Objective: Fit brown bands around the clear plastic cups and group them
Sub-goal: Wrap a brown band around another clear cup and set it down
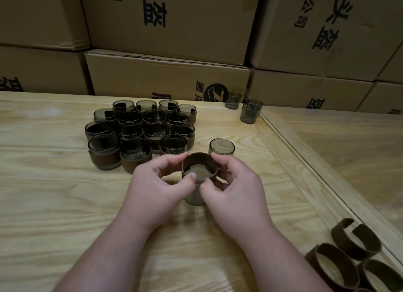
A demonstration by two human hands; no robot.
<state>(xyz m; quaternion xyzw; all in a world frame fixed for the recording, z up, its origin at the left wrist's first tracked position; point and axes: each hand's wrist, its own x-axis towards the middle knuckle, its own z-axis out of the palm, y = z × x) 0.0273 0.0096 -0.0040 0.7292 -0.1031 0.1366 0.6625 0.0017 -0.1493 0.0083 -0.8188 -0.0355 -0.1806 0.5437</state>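
Near the tabletop (65,193) centre, both hands' fingers (172,161) pinch a band (199,161) atop a cup (194,197); pressing evenly should seat it level.

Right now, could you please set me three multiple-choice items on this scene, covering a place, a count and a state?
1. Where do the loose brown bands lie?
A. near right corner of the table
B. far left corner
C. on the boxes

2. How many unbanded cups stand at the table's far right edge?
A. one
B. three
C. six

3. What is the state of the cup in hand?
A. lying on its side
B. band only around its top
C. no band touching it

Answers: 1 A, they sit at the frame's lower right. 2 B, three cups stand there without bands. 3 B, both hands, left hand and right hand, hold the band at the rim.
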